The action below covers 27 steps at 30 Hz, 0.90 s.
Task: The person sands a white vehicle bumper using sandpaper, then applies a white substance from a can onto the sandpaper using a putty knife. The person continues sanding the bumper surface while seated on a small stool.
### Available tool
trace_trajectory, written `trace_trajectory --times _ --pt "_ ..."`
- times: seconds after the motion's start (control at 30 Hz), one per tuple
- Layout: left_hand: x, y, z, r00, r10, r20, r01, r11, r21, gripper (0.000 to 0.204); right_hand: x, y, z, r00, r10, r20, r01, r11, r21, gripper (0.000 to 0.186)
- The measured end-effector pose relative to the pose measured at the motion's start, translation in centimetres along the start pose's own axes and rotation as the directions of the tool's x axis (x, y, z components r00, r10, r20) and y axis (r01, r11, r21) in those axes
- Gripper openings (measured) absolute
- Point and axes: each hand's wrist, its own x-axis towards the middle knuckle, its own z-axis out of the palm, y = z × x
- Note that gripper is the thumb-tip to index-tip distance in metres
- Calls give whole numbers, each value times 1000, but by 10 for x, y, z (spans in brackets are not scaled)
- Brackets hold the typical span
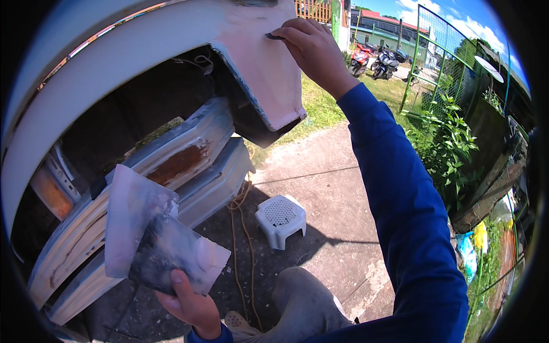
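My right hand (pixel 311 48) is raised to the pinkish corner of a vehicle body panel (pixel 260 68). Pinched in its fingers is a thin dark spreader (pixel 274 36), its edge at the panel's surface; most of it is hidden by the hand. Lower left, my left hand (pixel 191 306) grips a smeared dark mixing board (pixel 163 248) with the thumb on top. A lump of pale pink filler (pixel 211 253) sits at the board's right corner. Behind the board is a pale, pink-white sheet (pixel 123 211); how the two join I cannot tell.
Grey, partly rusty curved metal parts (pixel 194 154) lie under the panel's wheel-arch opening. On the concrete ground stand a white plastic stool (pixel 280 212) and a tan cord (pixel 239 228). Motorcycles (pixel 384 64), a green mesh gate (pixel 437 68) and leafy plants (pixel 443 134) are farther off.
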Motion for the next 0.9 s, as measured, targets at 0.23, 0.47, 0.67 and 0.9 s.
trace_trajectory --times 0.23,0.47,0.67,0.9 --pt "-4 -3 2 1000 -9 22 9 1000 27 46 -33 -12 8 995 18 94 -24 998 62 21" --pt "-1 -4 13 999 -3 33 4 1000 -31 46 -136 -54 -7 935 132 330 -183 975 128 29" --pt "6 -11 24 1000 7 3 -7 1000 -24 44 -124 -146 -72 887 323 331 -442 801 404 27" --pt "1 -20 29 998 38 49 -37 999 -8 45 -94 -242 -125 960 -4 281 -191 725 662 35"
